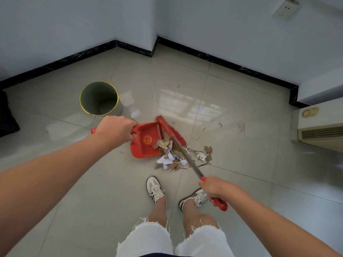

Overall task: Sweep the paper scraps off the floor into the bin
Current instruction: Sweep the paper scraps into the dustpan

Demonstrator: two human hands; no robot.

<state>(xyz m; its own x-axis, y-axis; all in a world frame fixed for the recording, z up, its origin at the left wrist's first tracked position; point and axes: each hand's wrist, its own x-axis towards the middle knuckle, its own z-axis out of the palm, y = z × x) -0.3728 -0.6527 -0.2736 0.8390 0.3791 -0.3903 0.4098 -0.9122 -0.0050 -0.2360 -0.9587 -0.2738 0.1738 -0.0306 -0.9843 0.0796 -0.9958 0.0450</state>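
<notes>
A red dustpan (146, 140) is held tilted on the tiled floor (241, 164), its handle clenched in the left hand (116, 129). The red grip of a broom (174, 135) is clasped in the right hand (215, 190); the metal shaft runs up and leftward across the scraps, and the red broom head lies along the dustpan's right edge.

The paper scraps (171, 157), white and brown, are heaped at the dustpan's open mouth. A few pieces are seen just inside the pan's lip, while most lie on the floor in front of it, and several brown bits are scattered further right, under and beyond the shaft.

The bin (100, 98), a round grey one with a yellow rim, is stood upright to the upper left, near the left hand and apart from the scraps; little can be made out inside it.

Two feet in white sneakers (155, 189) are planted just below the heap. A dark object (7, 115) is cut off at the left edge of the floor. A cream floor-standing unit (321, 125) is placed against the wall at the right, well apart from the sweeping. Black skirting (222, 58) runs along the wall corners behind, and a socket (284, 10) is fixed high on the right wall.
</notes>
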